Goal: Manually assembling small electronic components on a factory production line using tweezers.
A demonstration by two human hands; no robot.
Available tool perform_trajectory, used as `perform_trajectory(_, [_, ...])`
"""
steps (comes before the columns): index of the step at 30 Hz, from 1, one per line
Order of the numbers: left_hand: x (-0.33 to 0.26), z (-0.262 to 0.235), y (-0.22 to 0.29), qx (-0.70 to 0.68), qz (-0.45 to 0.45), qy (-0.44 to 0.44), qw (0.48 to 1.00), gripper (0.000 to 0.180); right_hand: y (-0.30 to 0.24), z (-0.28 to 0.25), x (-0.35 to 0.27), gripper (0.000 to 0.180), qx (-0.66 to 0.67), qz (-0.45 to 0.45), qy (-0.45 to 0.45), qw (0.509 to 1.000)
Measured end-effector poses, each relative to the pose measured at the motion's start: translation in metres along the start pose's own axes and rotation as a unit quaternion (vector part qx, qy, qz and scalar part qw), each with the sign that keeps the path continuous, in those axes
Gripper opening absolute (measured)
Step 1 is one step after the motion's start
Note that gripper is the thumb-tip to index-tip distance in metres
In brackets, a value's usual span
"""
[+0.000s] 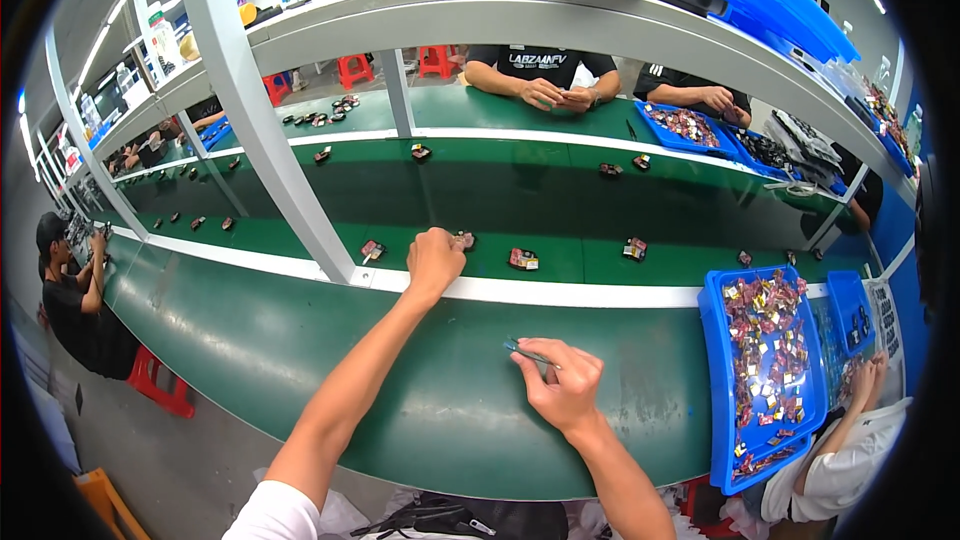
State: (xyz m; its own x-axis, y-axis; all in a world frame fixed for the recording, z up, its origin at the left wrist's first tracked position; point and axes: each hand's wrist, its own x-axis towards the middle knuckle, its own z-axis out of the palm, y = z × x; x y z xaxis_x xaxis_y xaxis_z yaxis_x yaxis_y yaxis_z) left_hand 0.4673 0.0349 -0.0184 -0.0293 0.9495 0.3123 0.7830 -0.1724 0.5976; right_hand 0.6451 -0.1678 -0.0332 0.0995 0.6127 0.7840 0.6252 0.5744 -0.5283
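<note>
My left hand (pixel 437 262) reaches over the white rail to the green conveyor belt (pixel 580 246). Its fingers are closed at a small reddish electronic part (pixel 464 240), which partly shows beside the fingertips. Over the green worktop (pixel 430 410), my right hand (pixel 564 382) pinches a pair of thin tweezers (pixel 532 352), tips pointing up and left. Similar small parts lie along the belt, among them one with a yellow-white label (pixel 522 259) right of my left hand and another (pixel 372 250) left of it.
A blue tray (pixel 715 380) full of small parts stands at the right, near a smaller blue tray (pixel 848 310). A white post (pixel 255 120) rises left of my left arm and carries an overhead shelf (pixel 480 22). Co-workers sit across the belt and at both sides.
</note>
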Motion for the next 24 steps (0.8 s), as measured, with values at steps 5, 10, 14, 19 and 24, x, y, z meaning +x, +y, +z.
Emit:
perform_trajectory(5, [0.014,-0.007,-0.025,0.051,0.016,0.062,0.997,0.029,-0.003,0.002,0.000,0.015,-0.001,-0.006,-0.003,1.000])
perform_trajectory(10, [0.026,-0.009,-0.017,-0.107,-0.103,-0.044,0.988,0.030,0.004,0.005,-0.002,0.018,0.024,-0.036,0.011,0.999])
perform_trajectory(14, [0.031,-0.006,-0.029,-0.096,-0.112,-0.026,0.989,0.025,0.003,0.007,-0.002,0.018,0.025,-0.034,0.011,0.999])
perform_trajectory(19, [0.004,-0.028,-0.017,-0.180,-0.091,-0.051,0.978,0.018,0.001,0.004,-0.005,0.017,0.047,-0.002,0.010,0.999])
perform_trajectory(24, [-0.068,-0.055,0.002,-0.273,-0.048,-0.183,0.943,0.014,0.003,-0.002,-0.009,0.014,0.140,0.194,-0.022,0.971])
